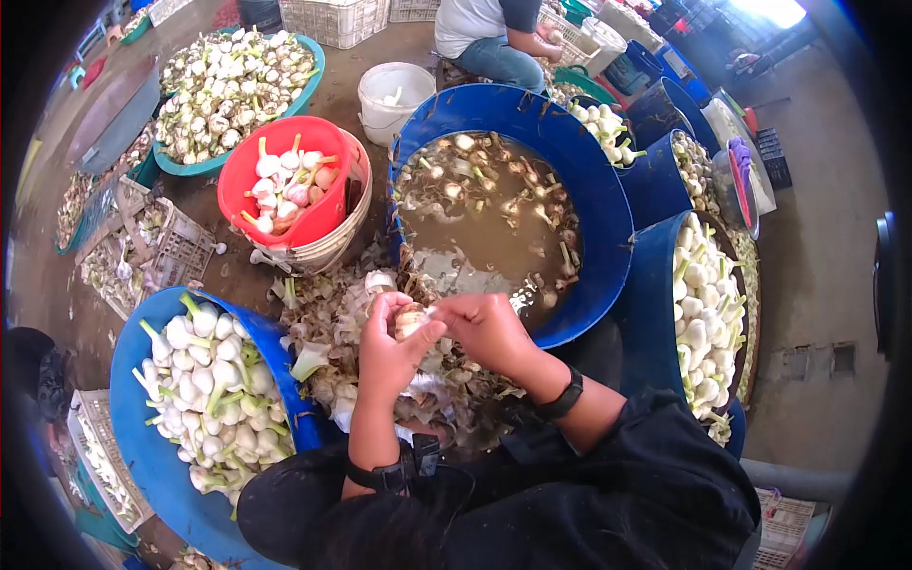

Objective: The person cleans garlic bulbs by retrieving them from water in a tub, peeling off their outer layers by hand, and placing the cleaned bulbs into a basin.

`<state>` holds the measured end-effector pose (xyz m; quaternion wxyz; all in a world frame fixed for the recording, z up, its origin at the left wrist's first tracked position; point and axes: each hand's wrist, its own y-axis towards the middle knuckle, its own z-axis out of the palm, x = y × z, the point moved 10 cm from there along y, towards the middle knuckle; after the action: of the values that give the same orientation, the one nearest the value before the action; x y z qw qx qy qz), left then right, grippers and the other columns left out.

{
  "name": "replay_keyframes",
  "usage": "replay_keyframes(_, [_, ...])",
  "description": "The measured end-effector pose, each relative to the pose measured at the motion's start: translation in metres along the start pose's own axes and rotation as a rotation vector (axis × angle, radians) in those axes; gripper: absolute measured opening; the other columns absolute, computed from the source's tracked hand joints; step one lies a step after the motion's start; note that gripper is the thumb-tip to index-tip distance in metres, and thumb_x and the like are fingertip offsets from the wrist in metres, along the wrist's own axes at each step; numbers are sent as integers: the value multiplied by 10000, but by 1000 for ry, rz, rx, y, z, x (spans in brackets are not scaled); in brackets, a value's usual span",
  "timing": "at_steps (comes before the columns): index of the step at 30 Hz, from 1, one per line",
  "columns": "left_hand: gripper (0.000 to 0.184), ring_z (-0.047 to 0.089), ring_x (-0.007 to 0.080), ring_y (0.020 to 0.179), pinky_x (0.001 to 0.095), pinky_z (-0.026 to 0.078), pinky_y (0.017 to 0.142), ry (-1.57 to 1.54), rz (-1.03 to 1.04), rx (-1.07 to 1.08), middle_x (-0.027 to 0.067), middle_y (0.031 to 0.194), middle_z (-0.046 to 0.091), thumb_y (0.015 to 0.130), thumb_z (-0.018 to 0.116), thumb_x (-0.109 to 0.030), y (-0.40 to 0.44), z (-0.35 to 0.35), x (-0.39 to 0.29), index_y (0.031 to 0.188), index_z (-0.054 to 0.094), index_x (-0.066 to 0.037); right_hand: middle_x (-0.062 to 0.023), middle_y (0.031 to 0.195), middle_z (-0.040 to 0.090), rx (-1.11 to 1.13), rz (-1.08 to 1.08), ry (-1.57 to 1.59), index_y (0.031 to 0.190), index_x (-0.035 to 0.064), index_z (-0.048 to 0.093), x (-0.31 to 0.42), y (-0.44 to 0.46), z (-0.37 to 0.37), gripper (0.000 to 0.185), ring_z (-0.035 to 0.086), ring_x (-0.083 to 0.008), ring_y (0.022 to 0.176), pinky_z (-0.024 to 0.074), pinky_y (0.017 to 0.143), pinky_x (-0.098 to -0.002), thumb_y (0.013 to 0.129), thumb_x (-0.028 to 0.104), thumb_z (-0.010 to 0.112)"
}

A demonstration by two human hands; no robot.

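A garlic bulb with brownish outer skin rests in the curled fingers of my left hand. My right hand touches the bulb's right side, its fingertips pinched on what looks like a bit of pale skin. Below both hands lies a heap of peeled garlic skins. Just beyond them stands a big blue tub of murky water with unpeeled garlic bulbs floating in it. To the left, a blue tub holds clean white bulbs with green stems.
A red basin of garlic sits on a white bucket at the left, near an empty-looking white bucket. White bulbs fill a blue barrel at the right. Another person sits at the back. A teal basin holds unpeeled garlic.
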<state>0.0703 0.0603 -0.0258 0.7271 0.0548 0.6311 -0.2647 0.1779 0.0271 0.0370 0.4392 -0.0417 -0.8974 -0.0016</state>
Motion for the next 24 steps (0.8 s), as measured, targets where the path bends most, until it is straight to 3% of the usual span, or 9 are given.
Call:
replay_keyframes(4, [429, 509, 135, 964, 268, 431, 826, -138, 278, 77, 107, 1055, 540, 685, 740, -80, -11, 15, -31, 999, 449, -45, -22, 804, 630, 11, 657, 1115, 918, 13, 603, -70, -9, 30, 203, 600, -114, 652, 491, 562, -242, 883, 203, 539])
replay_keyframes(6, [396, 471, 163, 1110, 288, 400, 904, 48, 346, 110, 143, 1234, 485, 704, 700, -40, -12, 13, -43, 1049, 505, -45, -34, 832, 629, 106, 645, 1179, 972, 11, 589, -64, -11, 30, 213, 601, -119, 653, 497, 553, -240, 887, 198, 533])
replay_keyframes(8, [383, 441, 172, 1171, 312, 394, 930, 737, 725, 168, 134, 1308, 441, 744, 635, -4, -29, 36, -63, 1113, 558, -71, -40, 853, 628, 97, 618, 1120, 992, 14, 584, -53, -9, 23, 212, 604, -124, 689, 499, 582, -248, 888, 191, 529])
replay_keyframes(10, [370, 481, 179, 1139, 318, 419, 921, 651, 684, 144, 108, 1284, 470, 790, 571, 17, -27, 35, -52, 1147, 572, -80, -47, 874, 627, 89, 597, 1063, 1012, 17, 578, -50, -11, 23, 213, 607, -129, 725, 500, 611, -257, 889, 184, 526])
replay_keyframes(13, [239, 579, 214, 999, 321, 504, 821, -678, 98, -149, 114, 1173, 547, 875, 540, -133, -1, -8, 10, 1094, 560, -40, -58, 976, 597, 61, 197, 1208, 988, 19, 589, -25, -9, 11, 189, 557, -144, 893, 432, 812, -286, 891, 167, 524])
replay_keyframes(16, [296, 599, 205, 941, 315, 521, 780, -998, -172, -207, 97, 1067, 596, 893, 513, -292, 4, -28, 49, 1090, 546, -74, -109, 958, 597, 219, -178, 962, 838, 31, 556, -2, -28, 2, 202, 547, -188, 921, 422, 826, -310, 891, 222, 517])
replay_keyframes(19, [392, 609, 167, 843, 261, 516, 663, -1010, -240, -385, 60, 968, 621, 881, 496, -399, 3, -52, 77, 1101, 532, -76, -165, 935, 600, 11, -46, 1311, 825, 30, 554, -13, -30, -35, 247, 592, -241, 839, 482, 742, -359, 890, 263, 506])
replay_keyframes(22, [339, 589, 133, 748, 225, 480, 590, -983, -118, -406, 21, 869, 613, 877, 541, -342, 0, -49, 52, 1062, 559, -59, -143, 888, 641, 92, 92, 748, 865, -8, 616, -14, -20, -41, 274, 621, -234, 791, 496, 712, -333, 883, 248, 521])
replay_keyframes(24, [191, 562, 104, 721, 214, 449, 586, -211, 168, -607, -3, 854, 582, 873, 571, -240, -13, -66, 4, 974, 601, -81, -149, 839, 635, 86, -85, -39, 846, 1, 618, 21, -9, -29, 214, 610, -287, 774, 482, 675, -346, 845, 208, 562])
